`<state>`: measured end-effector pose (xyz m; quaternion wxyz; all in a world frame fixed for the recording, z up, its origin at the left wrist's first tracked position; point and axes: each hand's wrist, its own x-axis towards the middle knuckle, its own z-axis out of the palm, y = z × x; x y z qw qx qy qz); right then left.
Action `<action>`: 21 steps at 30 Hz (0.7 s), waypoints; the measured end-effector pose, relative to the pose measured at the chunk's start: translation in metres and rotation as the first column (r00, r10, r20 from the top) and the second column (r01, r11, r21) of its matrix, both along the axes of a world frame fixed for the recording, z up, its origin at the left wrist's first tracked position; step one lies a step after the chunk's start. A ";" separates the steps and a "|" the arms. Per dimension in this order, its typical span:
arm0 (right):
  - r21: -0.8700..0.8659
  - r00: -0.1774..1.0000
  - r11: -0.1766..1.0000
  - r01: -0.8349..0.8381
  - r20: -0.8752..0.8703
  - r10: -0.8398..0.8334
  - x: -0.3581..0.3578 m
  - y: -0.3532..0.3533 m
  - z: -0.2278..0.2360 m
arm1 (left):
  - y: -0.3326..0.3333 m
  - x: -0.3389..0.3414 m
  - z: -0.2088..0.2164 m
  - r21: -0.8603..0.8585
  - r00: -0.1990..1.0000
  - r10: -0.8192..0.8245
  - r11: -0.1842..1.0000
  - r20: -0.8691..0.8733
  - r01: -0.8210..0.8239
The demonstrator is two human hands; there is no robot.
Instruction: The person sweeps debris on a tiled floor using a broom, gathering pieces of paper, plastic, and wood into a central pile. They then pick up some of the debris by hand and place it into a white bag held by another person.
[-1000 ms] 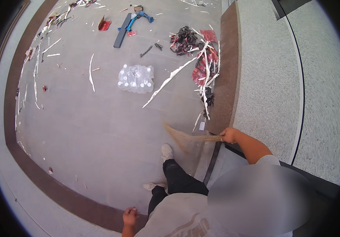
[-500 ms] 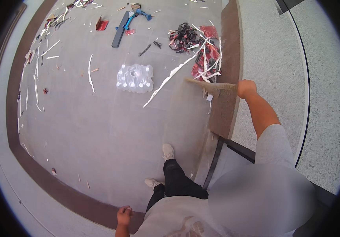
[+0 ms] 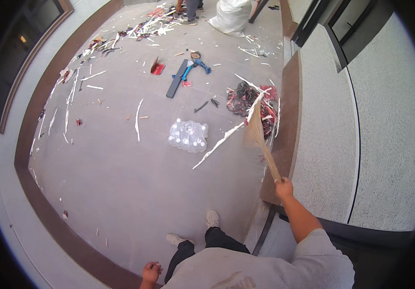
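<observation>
My right hand is closed round the handle of a straw broom. The broom's spread bristles reach forward to a heap of red and black scraps against the right-hand wall. A white foam strip lies across the heap where the bristle tips are. Another long white strip slants over the floor just left of the broom. My left hand hangs low beside my body, its fingers loosely curled, and nothing shows in it.
A clear-wrapped pack of bottles stands mid-floor. Beyond it lie a blue tool, a dark flat bar and a red box piece. Farther back are a white sack, a person's legs and a litter pile.
The broom has swung from lying sideways near the wall to pointing forward, its bristles now at the heap. The view has tilted up, bringing in the sack and the other person's legs.
</observation>
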<state>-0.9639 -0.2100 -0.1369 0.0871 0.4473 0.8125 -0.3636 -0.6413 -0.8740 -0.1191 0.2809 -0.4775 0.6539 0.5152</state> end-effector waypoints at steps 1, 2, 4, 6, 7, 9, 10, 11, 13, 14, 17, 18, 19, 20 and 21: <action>-0.227 0.988 0.962 0.151 0.022 -0.150 0.022 -0.026 0.004 | -0.004 -0.003 -0.004 0.009 1.000 -0.017 1.000 -0.005 0.017; -0.403 0.982 0.898 0.177 0.012 -0.188 0.057 -0.052 0.002 | -0.021 -0.014 0.004 0.016 1.000 -0.026 1.000 -0.010 0.026; -0.621 0.962 0.738 0.263 0.228 -0.151 0.092 -0.113 0.018 | -0.043 -0.011 0.014 -0.067 0.997 -0.076 0.995 -0.027 0.074; -0.769 0.923 0.539 0.344 0.384 -0.041 0.107 -0.174 0.002 | -0.074 0.040 -0.001 -0.263 0.982 -0.188 0.948 -0.009 0.179; -0.772 0.882 0.497 0.395 0.471 0.030 0.101 -0.203 0.006 | -0.081 0.054 -0.002 -0.281 0.988 -0.156 0.948 0.008 0.152; -0.791 0.839 0.481 0.379 0.513 0.183 0.092 -0.236 0.007 | -0.100 0.032 0.005 -0.305 0.977 -0.204 0.928 0.063 0.213; -0.831 0.821 0.468 0.300 0.475 0.316 0.084 -0.242 -0.003 | -0.117 0.037 -0.013 -0.305 0.980 -0.189 0.932 0.054 0.197; -0.868 0.782 0.434 0.240 0.438 0.443 0.069 -0.257 -0.018 | -0.129 0.041 -0.028 -0.311 0.982 -0.180 0.931 0.060 0.190; -0.788 0.774 0.614 -0.039 0.365 0.518 0.053 -0.308 -0.017 | -0.151 0.043 -0.044 -0.291 0.993 -0.109 0.950 0.037 0.115; -0.719 0.767 0.672 -0.177 0.327 0.552 0.052 -0.338 -0.009 | -0.169 0.051 -0.043 -0.296 0.998 -0.053 0.954 0.019 0.057; -0.584 0.497 0.500 -0.639 0.182 0.848 0.024 -0.421 0.003 | -0.224 0.075 -0.049 -0.281 0.999 0.037 0.959 -0.015 -0.040; -0.581 0.435 0.466 -0.667 0.203 0.877 0.018 -0.465 0.024 | -0.250 0.088 -0.056 -0.282 0.999 0.048 0.958 -0.016 -0.050; -0.576 0.379 0.439 -0.690 0.230 0.896 0.014 -0.514 0.054 | -0.271 0.098 -0.060 -0.276 0.999 0.051 0.960 -0.016 -0.053; -0.565 0.337 0.422 -0.709 0.255 0.906 0.011 -0.557 0.077 | -0.295 0.099 -0.055 -0.304 0.998 0.052 0.951 -0.021 -0.056; -0.546 0.281 0.359 -0.757 0.224 0.933 0.006 -0.590 0.084 | -0.319 0.100 -0.050 -0.336 0.998 0.056 0.940 -0.028 -0.062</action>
